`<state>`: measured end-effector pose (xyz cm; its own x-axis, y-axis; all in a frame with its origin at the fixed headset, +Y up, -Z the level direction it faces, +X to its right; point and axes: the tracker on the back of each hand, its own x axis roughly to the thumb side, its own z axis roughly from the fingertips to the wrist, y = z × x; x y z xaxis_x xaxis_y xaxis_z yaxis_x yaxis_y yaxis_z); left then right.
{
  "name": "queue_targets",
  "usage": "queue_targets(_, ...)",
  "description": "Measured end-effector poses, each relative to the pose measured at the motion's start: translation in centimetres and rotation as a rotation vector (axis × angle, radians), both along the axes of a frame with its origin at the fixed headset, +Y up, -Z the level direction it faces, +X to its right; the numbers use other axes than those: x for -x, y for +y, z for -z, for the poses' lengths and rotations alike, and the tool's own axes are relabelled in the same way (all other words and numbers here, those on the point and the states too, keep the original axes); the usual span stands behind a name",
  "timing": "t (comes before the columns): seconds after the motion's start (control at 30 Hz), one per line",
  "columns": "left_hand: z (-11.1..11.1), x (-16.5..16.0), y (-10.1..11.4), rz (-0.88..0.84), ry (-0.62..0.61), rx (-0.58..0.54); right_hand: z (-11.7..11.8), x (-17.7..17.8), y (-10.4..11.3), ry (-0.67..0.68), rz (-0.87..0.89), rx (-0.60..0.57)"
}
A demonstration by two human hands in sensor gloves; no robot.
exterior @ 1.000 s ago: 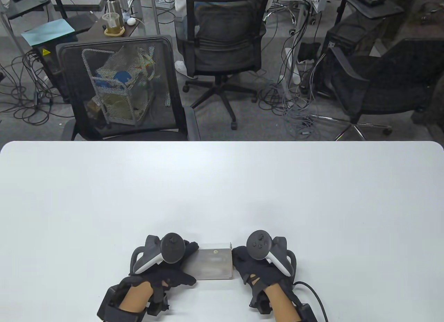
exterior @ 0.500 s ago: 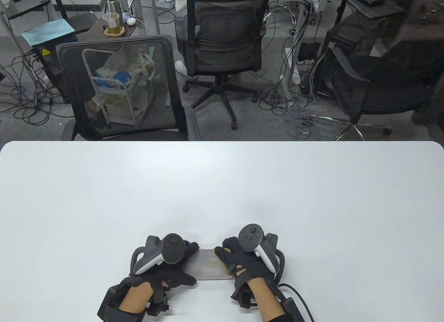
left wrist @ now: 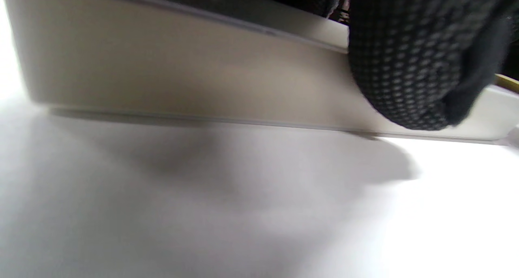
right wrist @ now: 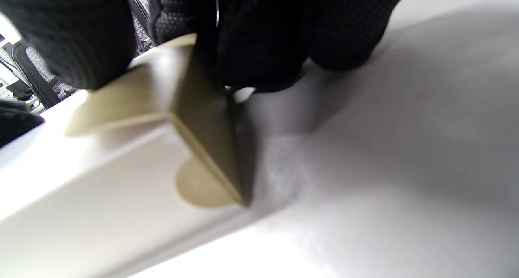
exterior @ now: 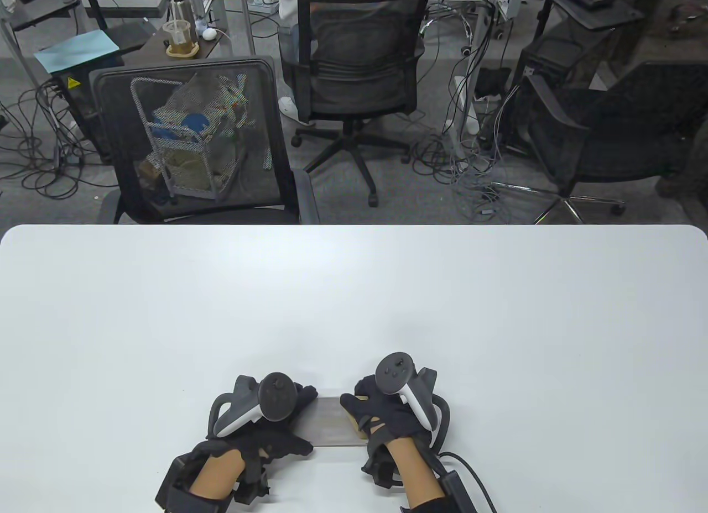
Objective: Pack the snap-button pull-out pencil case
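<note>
A flat grey-beige pencil case [exterior: 331, 423] lies on the white table [exterior: 354, 292] near the front edge, between my two hands. My left hand [exterior: 287, 422] grips its left end; in the left wrist view one gloved finger [left wrist: 409, 67] lies against the case's long side [left wrist: 162, 79]. My right hand [exterior: 369, 413] covers the case's right end. In the right wrist view its fingers [right wrist: 263, 39] press on the beige end flap [right wrist: 202, 124], folded over the case's end [right wrist: 101, 205]. The snap button is hidden under the hand.
Black mesh office chairs [exterior: 193, 137] stand just past the table's far edge. A cable [exterior: 470, 474] runs from my right wrist at the front edge.
My right hand has moved left onto the case's right end, covering the flap and the snap button that showed a second ago. My left hand has not moved.
</note>
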<state>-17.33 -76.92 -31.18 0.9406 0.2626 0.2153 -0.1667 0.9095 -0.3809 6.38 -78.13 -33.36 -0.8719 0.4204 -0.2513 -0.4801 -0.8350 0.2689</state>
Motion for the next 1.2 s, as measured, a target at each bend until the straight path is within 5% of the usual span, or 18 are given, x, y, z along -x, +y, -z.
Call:
queue_targets(0.37, -0.3, 0.1, -0.1, 0.007, -0.004, -0.004, -0.5, -1.4, -0.4, 0.026, 0.091, -0.086)
queue_targets(0.57, -0.3, 0.1, -0.1, 0.008, -0.005, -0.002, -1.5, -3.4, 2.2, 0.045, 0.119, -0.233)
queue_targets(0.7, -0.4, 0.1, -0.1, 0.007, -0.005, 0.000, -3.2, -4.1, 5.9, 0.059, -0.088, -0.466)
queue_targets(0.77, -0.4, 0.1, -0.1, 0.008, -0.004, 0.004, -4.3, -4.1, 7.5, 0.075, -0.385, -0.629)
queue_targets(0.9, -0.4, 0.1, -0.1, 0.009, -0.003, 0.003, -5.8, -4.4, 7.1, 0.121, -0.555, -0.752)
queue_targets(1.03, -0.5, 0.1, -0.1, 0.013, -0.003, -0.001, -5.7, -4.7, 4.5, 0.241, -0.478, -0.599)
queue_targets(1.2, -0.5, 0.1, -0.1, 0.017, 0.001, -0.005, -5.3, -5.1, 4.1, 0.234, -0.419, -0.580)
